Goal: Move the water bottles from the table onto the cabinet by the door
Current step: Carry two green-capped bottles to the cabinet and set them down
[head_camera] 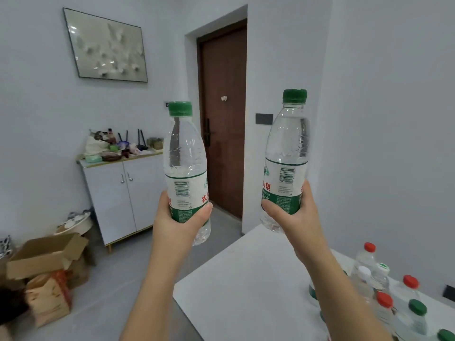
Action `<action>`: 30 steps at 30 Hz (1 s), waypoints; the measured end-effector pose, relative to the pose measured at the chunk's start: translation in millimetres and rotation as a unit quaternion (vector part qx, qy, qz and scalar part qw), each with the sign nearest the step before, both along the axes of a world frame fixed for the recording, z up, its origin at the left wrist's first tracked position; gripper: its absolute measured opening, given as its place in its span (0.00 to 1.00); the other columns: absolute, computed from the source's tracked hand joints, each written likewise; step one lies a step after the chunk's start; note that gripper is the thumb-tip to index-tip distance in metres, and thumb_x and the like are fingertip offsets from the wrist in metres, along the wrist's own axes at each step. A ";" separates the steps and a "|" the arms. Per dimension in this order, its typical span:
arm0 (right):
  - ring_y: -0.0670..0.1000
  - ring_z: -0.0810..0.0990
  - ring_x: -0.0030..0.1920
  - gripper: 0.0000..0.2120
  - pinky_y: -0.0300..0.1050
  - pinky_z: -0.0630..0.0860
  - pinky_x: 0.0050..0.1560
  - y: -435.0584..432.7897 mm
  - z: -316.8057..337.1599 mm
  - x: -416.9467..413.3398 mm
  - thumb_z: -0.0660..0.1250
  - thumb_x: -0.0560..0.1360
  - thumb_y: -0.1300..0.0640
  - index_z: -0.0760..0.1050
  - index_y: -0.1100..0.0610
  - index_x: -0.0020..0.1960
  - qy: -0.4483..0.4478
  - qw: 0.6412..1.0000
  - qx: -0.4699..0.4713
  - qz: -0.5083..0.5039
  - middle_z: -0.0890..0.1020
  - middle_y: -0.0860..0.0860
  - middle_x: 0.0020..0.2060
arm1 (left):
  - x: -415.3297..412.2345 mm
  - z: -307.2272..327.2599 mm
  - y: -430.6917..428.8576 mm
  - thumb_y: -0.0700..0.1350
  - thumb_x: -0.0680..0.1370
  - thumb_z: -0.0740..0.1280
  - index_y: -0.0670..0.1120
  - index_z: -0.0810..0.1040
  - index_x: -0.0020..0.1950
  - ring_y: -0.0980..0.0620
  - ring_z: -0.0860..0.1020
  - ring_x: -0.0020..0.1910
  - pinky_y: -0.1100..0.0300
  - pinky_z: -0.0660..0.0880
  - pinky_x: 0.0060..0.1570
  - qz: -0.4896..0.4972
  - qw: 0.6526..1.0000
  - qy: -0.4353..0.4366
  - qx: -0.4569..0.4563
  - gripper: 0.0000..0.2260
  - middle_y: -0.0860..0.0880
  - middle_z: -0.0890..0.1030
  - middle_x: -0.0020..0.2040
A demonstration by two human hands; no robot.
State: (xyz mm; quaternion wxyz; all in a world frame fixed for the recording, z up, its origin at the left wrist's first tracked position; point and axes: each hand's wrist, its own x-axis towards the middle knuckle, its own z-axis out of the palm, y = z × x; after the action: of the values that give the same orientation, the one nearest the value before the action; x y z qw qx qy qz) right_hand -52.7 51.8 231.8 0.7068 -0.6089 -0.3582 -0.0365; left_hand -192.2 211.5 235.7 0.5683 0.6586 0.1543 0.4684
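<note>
My left hand (178,221) grips a clear water bottle with a green cap (183,153) around its label, holding it upright in the air. My right hand (294,219) grips a second green-capped bottle (288,143) the same way, a little higher. Both are raised in front of me, over the floor and the table's near corner. Several more bottles (384,289) with red, white and green caps stand on the white table (246,279) at lower right. The white two-door cabinet (123,193) stands against the wall left of the brown door (224,119).
The cabinet top is crowded with bags, jars and small items (115,146). Open cardboard boxes (46,254) and a paper bag (49,296) lie on the grey floor at lower left. A framed picture (105,45) hangs on the wall.
</note>
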 end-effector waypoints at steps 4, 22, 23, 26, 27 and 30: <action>0.42 0.82 0.51 0.26 0.39 0.79 0.48 58.1 0.2 -15.6 0.76 0.70 0.64 0.71 0.39 0.56 0.002 1.000 0.005 0.030 0.83 0.39 0.49 | -33.1 3.9 57.0 0.42 0.70 0.76 0.58 0.73 0.49 0.66 0.80 0.43 0.65 0.72 0.42 0.044 0.999 0.017 0.004 0.17 0.57 0.82 0.48; 0.43 0.81 0.56 0.30 0.52 0.79 0.60 212.8 16.3 -28.1 0.76 0.71 0.61 0.68 0.46 0.68 -0.027 0.995 0.003 0.094 0.81 0.41 0.56 | -82.6 2.7 185.6 0.43 0.69 0.77 0.59 0.74 0.50 0.64 0.80 0.46 0.60 0.76 0.49 0.138 0.990 0.022 0.024 0.17 0.60 0.82 0.48; 0.43 0.81 0.57 0.31 0.51 0.79 0.60 221.0 16.3 -24.9 0.76 0.71 0.61 0.68 0.47 0.68 -0.028 0.995 0.001 0.095 0.81 0.41 0.56 | -78.9 2.1 192.6 0.43 0.69 0.77 0.59 0.73 0.50 0.63 0.80 0.46 0.60 0.76 0.49 0.139 0.990 0.025 0.024 0.17 0.60 0.82 0.48; 0.43 0.80 0.57 0.31 0.51 0.79 0.60 247.5 13.6 -10.6 0.76 0.71 0.61 0.68 0.47 0.69 -0.029 0.995 -0.007 0.096 0.81 0.42 0.57 | -62.8 -1.1 219.0 0.43 0.69 0.77 0.60 0.73 0.50 0.63 0.80 0.47 0.61 0.75 0.48 0.133 0.991 0.025 0.020 0.18 0.60 0.81 0.49; 0.43 0.80 0.57 0.31 0.51 0.79 0.60 257.4 12.6 -5.0 0.76 0.71 0.61 0.68 0.47 0.69 -0.028 0.995 -0.008 0.096 0.81 0.42 0.57 | -56.0 -1.4 229.2 0.43 0.69 0.77 0.60 0.73 0.50 0.63 0.80 0.48 0.61 0.75 0.48 0.130 0.991 0.026 0.020 0.18 0.60 0.81 0.49; 0.43 0.81 0.57 0.30 0.50 0.79 0.60 291.1 9.6 17.0 0.76 0.70 0.61 0.68 0.48 0.68 -0.028 0.996 -0.004 0.088 0.82 0.41 0.55 | -30.7 0.1 264.7 0.44 0.70 0.76 0.60 0.73 0.50 0.64 0.80 0.47 0.62 0.75 0.47 0.121 0.992 0.030 0.029 0.18 0.59 0.81 0.49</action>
State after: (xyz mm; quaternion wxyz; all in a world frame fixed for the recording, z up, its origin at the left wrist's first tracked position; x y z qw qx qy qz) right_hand -35.7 342.9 241.4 0.6947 -0.5764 -0.4302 0.0102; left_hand -222.9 476.2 235.8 0.4831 0.6653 0.2363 0.5178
